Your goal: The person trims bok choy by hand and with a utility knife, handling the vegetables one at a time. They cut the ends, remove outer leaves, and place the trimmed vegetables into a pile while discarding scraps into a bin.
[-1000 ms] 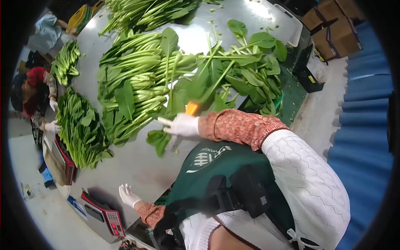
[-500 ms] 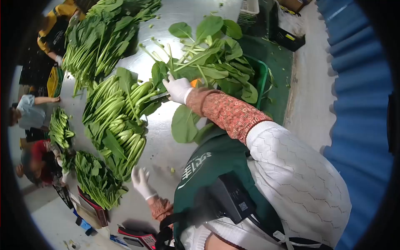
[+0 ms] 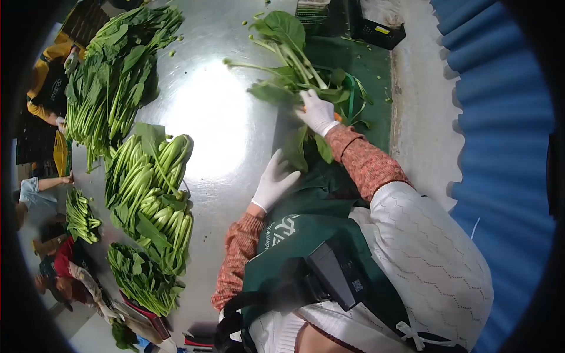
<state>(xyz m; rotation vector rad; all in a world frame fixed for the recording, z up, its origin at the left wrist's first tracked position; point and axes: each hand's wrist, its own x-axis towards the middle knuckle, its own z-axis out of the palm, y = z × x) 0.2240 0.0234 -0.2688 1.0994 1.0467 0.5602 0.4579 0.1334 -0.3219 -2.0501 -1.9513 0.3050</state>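
Note:
My right hand, in a white glove, is closed by the table's right edge. It holds an orange-handled knife; the blade is hidden in this view. Loose leafy green trimmings lie beyond and against that hand, some blurred. My left hand, also gloved, is below it over the table's edge with fingers apart and nothing in them. Close to its fingertips hangs a loose green leaf. A heap of trimmed green stalks lies across the metal table.
More piles of leafy greens lie at the far left, with a smaller pile nearer. A green basket's rim shows beside my right hand. A black crate stands on the floor. Several co-workers are along the table's far side.
My right hand has moved right, off the tabletop towards the basket, and the loose leaves beside it have shifted too. My left hand has come up from the lower table to near it.

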